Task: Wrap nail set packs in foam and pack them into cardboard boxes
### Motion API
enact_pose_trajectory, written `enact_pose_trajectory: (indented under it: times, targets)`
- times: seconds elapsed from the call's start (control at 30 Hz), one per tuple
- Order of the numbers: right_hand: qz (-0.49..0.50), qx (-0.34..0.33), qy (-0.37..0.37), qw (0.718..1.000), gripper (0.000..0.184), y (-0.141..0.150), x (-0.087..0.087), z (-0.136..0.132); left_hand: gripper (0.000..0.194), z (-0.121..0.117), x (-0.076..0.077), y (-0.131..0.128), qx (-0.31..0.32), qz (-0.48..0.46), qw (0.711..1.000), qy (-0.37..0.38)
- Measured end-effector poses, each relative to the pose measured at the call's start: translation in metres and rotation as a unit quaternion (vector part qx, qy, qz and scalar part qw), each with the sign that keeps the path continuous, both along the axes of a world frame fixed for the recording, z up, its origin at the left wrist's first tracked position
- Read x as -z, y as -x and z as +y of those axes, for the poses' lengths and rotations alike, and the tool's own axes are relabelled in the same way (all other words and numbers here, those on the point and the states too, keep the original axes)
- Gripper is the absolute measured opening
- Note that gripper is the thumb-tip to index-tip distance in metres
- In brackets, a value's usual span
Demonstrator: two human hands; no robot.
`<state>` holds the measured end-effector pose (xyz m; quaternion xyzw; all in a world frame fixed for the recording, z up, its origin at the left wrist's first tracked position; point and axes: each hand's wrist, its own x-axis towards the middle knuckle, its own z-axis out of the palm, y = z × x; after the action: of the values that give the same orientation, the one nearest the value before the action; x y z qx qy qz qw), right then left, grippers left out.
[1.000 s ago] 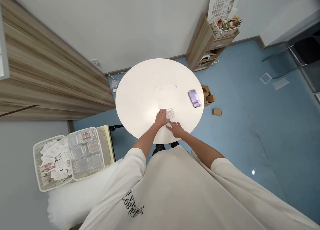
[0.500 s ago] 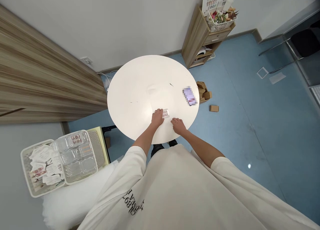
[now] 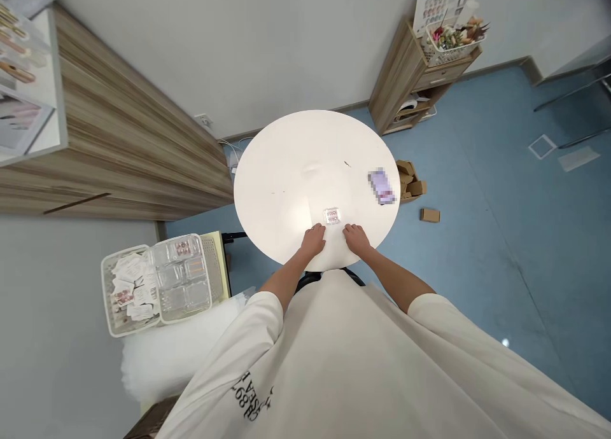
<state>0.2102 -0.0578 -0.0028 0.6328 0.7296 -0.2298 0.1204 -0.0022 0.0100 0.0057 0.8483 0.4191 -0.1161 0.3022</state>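
Blurred purple item [image 3: 382, 186], clear case [image 3: 331, 216] contents too tiny

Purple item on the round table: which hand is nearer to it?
The right hand is nearer, down and to the left of the purple item. The left hand is farther, on the far side of the small clear box.

Black lettering [image 3: 251, 394] on the cream T-shirt sleeve [image 3: 238, 356], upside down from here, reads roughly "897" and "SEA"; nothing else is legible.

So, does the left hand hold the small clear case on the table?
No, the case lies on the table in front of the left hand, with a gap between them.
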Motion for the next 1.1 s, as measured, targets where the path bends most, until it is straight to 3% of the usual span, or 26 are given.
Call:
enact_pose_trajectory:
  times: [0.37, 0.57, 0.77, 0.93, 1.1]
  targets:
    - [-0.015, 0.036, 0.025, 0.999, 0.036, 0.010, -0.001, 0.005, 0.035, -0.002, 0.011, 0.004, 0.026, -0.003, 0.999, -0.033]
    - [-0.037, 0.011, 0.029, 0.999, 0.031, 0.010, -0.003, 0.015, 0.035, -0.002, 0.010, 0.003, 0.016, -0.001, 1.000, -0.027]
    - [0.004, 0.012, 0.090, 0.996, 0.022, -0.007, -0.010, 0.035, 0.042, -0.005, 0.007, -0.009, -0.002, 0.023, 0.999, -0.038]
    - [0.083, 0.050, 0.120, 0.988, 0.013, -0.028, -0.016, 0.050, 0.029, 0.001, 0.001, -0.019, -0.035, 0.041, 0.998, -0.037]
    - [0.135, 0.054, 0.093, 0.985, 0.035, -0.044, -0.020, 0.060, 0.025, 0.029, -0.006, -0.025, -0.080, 0.037, 0.996, 0.005]
